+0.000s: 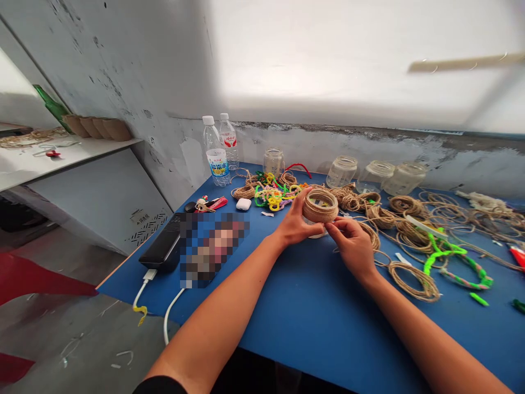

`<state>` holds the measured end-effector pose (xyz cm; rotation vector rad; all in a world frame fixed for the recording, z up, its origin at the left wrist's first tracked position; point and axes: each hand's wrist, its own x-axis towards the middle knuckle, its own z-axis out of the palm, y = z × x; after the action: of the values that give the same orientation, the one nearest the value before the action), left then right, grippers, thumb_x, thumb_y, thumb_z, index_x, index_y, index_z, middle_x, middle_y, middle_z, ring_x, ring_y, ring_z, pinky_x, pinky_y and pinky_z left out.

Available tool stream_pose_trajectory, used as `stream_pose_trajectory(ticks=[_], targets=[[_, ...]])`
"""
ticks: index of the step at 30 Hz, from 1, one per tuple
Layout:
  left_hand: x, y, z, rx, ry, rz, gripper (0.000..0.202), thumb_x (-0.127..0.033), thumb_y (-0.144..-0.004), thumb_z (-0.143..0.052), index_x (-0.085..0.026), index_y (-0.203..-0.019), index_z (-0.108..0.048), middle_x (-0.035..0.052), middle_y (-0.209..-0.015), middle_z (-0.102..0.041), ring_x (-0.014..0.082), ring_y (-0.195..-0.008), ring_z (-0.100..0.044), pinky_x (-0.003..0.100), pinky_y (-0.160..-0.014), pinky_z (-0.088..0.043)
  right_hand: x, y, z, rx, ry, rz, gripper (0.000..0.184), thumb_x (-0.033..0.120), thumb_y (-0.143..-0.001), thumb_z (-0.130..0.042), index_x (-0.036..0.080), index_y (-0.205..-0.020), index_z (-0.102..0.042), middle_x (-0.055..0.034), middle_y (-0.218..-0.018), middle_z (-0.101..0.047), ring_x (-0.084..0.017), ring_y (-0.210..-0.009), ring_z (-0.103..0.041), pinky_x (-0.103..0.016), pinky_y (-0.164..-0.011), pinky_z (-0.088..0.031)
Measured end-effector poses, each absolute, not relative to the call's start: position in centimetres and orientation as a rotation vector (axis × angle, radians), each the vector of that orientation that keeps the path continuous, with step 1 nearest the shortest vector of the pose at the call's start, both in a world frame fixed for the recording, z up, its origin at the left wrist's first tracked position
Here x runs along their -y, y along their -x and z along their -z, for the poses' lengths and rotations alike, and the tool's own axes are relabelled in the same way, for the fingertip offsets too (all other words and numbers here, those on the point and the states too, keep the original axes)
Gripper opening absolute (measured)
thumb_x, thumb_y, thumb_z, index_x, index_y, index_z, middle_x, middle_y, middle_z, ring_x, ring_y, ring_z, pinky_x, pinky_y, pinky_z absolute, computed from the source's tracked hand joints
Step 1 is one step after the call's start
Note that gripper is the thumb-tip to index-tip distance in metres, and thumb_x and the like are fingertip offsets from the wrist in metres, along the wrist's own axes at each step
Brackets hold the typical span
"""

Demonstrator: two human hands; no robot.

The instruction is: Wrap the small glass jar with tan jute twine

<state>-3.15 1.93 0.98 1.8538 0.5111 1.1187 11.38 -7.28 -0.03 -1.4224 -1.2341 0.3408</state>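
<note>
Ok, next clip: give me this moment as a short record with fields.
left hand: grips twine-wrapped jar
right hand: pinches the jar's twine edge
nearby: twine coils, pipe cleaners
surface: blue table
rest: glass jars, water bottles, keys, power bank

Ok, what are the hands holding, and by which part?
A twine-wrapped jar: the left hand grips its side, and the right hand pinches its near edge.
</note>
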Motion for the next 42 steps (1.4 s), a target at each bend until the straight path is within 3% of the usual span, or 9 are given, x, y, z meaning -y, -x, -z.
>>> stream_pose_trajectory(ticks=[42], targets=[[-1.77,3.14,-1.0,-0.507,-1.927,-1.157,0.091,-0.025,-0.062,-0.074,-0.027,-0.14,-0.027,0.0073,-0.15,-0.033,0.0248,-0.142,-0.032,0.041,-0.121,-0.027,7.28,-11.29,-0.01,1.251,1.442,-0.283,0.041,0.06,-0.076,-0.065,0.019,-0.075,-0.067,-0.0081,-0.093,-0.065,-0.021,-0.089,-0.06,-0.035,-0.077,-0.05]])
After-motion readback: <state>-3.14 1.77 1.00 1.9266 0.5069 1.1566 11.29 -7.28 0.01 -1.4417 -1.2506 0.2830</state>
